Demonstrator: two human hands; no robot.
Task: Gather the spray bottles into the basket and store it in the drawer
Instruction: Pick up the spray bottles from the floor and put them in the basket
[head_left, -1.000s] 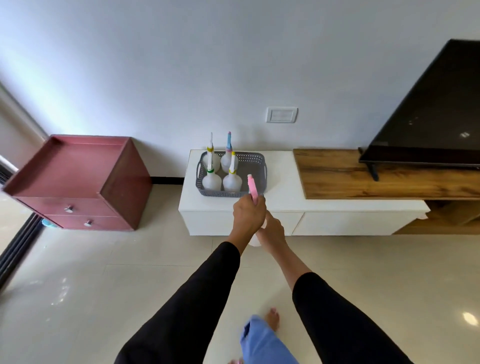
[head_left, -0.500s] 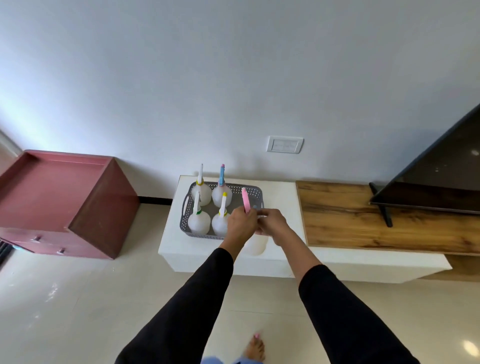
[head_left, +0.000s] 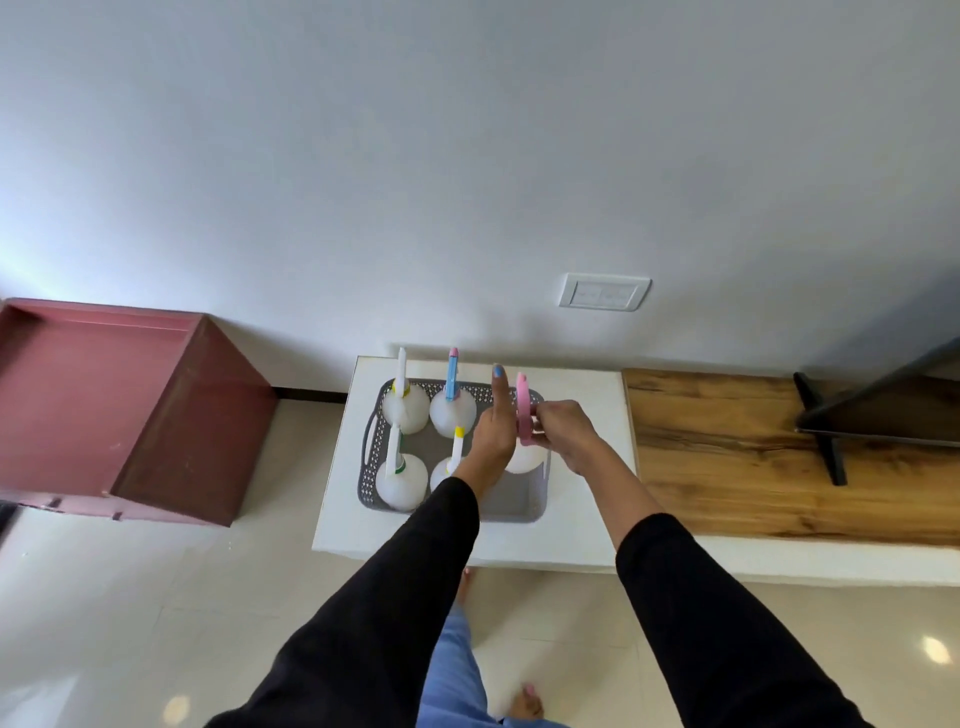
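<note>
A grey perforated basket (head_left: 370, 467) stands on the white low cabinet (head_left: 587, 467). Several white spray bottles stand in its left and middle parts, among them a blue-headed one (head_left: 452, 410) and a yellow-collared one (head_left: 400, 410). A pink-headed spray bottle (head_left: 523, 410) stands upright in the basket's right part, its white body partly hidden behind my hands. My right hand (head_left: 563, 434) pinches its pink head from the right. My left hand (head_left: 493, 431) lies against the head's left side with its fingers straight and pointing up. The cabinet's drawer fronts are hidden from this angle.
A dark red chest (head_left: 130, 405) with drawers stands on the floor to the left. To the right of the white cabinet runs a wooden shelf top (head_left: 727, 457) with a TV stand (head_left: 826, 441). A wall socket (head_left: 602, 292) sits above. Glossy tiled floor lies below.
I have stepped closer. The pink-headed bottle has moved from in front of the cabinet to the basket's right part. My left hand's fingers have straightened off the bottle's head.
</note>
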